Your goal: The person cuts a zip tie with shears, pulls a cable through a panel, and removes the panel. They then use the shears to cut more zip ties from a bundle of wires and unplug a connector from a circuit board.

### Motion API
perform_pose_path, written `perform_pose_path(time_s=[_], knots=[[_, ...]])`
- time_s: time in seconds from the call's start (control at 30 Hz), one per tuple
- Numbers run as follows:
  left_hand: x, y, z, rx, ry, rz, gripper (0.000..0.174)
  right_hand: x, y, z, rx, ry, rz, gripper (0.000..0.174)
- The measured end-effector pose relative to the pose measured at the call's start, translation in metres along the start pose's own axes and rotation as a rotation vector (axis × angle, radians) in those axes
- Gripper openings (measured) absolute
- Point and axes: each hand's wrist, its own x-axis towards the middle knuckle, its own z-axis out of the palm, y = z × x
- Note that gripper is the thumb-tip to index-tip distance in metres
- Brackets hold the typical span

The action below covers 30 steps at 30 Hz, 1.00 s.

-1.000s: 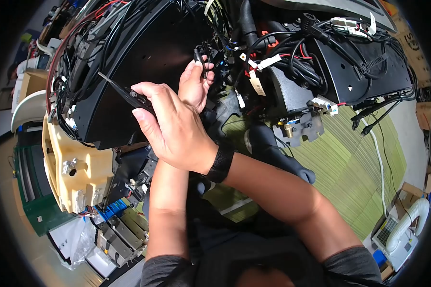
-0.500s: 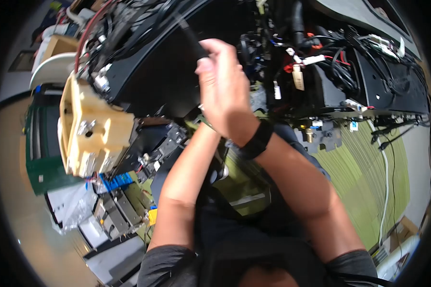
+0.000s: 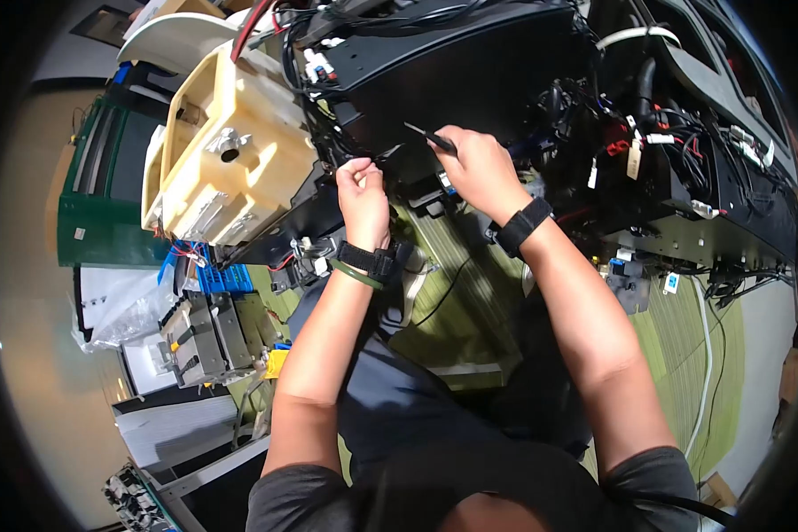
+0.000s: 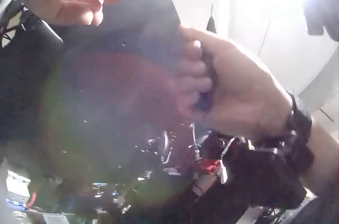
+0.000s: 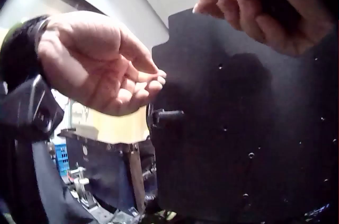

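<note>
Head view: both hands are in front of a broad black panel, well apart from each other.
Right hand: fingers curled round a dark slim tool, thumb side up on it.
Tool: in the right hand, over the lower part of the panel, its thin tip pointing up and toward the left side of the head view; its exact kind cannot be told.
Left hand: fingers curled inward, the thumb tip meeting the forefinger; the right wrist view shows nothing between them.
Near the left fingertips: a short black plug-like piece, just below them in the right wrist view, at the panel's edge.
Wrists: each wears a black band.
Left side: a cream-coloured block with a dark round hole, and a blue basket below it.
Right side: bundled black cables and a red connector.
Below: dark trousers over a green striped floor.
</note>
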Motion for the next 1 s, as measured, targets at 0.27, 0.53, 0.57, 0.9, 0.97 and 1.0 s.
perform_pose_path(time_s=[0.27,0.53,0.57,0.9,0.97,1.0], knots=[[0.022,-0.019,-0.016,-0.117,-0.184,-0.017,0.029,0.003,0.003,0.053,-0.131,0.052,-0.148,0.023],[0.034,-0.029,-0.024,-0.121,-0.288,-0.072,0.033,0.005,-0.004,0.072,-0.214,0.047,-0.047,0.032],[0.035,-0.028,-0.023,-0.162,-0.256,-0.076,0.033,0.008,-0.004,0.070,-0.213,0.101,-0.056,0.031],[0.040,-0.021,-0.034,-0.211,-0.358,-0.150,0.034,0.008,0.003,0.083,-0.222,0.095,-0.093,0.025],[0.040,-0.022,-0.036,-0.199,-0.350,-0.150,0.034,0.012,-0.001,0.082,-0.195,0.176,-0.078,0.025],[0.041,-0.022,-0.038,-0.185,-0.350,-0.146,0.034,0.016,0.001,0.083,-0.149,0.244,-0.073,0.024]])
